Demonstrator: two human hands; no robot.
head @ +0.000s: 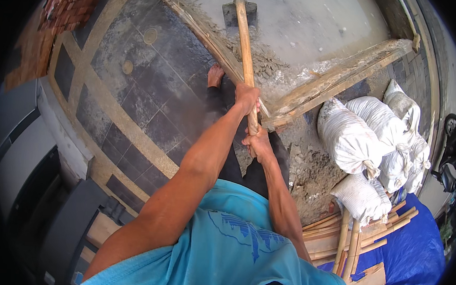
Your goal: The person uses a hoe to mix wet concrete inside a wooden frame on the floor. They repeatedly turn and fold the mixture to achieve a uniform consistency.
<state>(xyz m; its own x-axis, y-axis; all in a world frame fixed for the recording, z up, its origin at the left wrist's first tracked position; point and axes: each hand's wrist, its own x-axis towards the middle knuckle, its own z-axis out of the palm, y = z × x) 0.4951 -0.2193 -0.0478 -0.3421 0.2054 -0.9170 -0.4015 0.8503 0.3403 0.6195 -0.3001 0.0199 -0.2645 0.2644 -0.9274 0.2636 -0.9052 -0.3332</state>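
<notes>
Both my hands grip the wooden handle (245, 46) of a hoe. My left hand (247, 98) is wrapped around it farther forward; my right hand (259, 144) holds it near the butt end, closer to my body. The hoe's metal blade (231, 15) rests at the far end, its lower edge in or against wet grey mix. That mix lies inside a mixing box of wooden boards (331, 84). Cloudy grey water (308, 15) covers much of it, and a lumpy mound of mortar (269, 61) rises by the near corner.
Several white woven sacks (350, 137), tied shut, stand on the right. Below them lie bamboo poles (389, 232) and a blue tarpaulin (419, 249). Dark floor tiles (149, 99) extend left, with stacked red bricks (71, 4) beyond. My bare foot (215, 75) is beside the box.
</notes>
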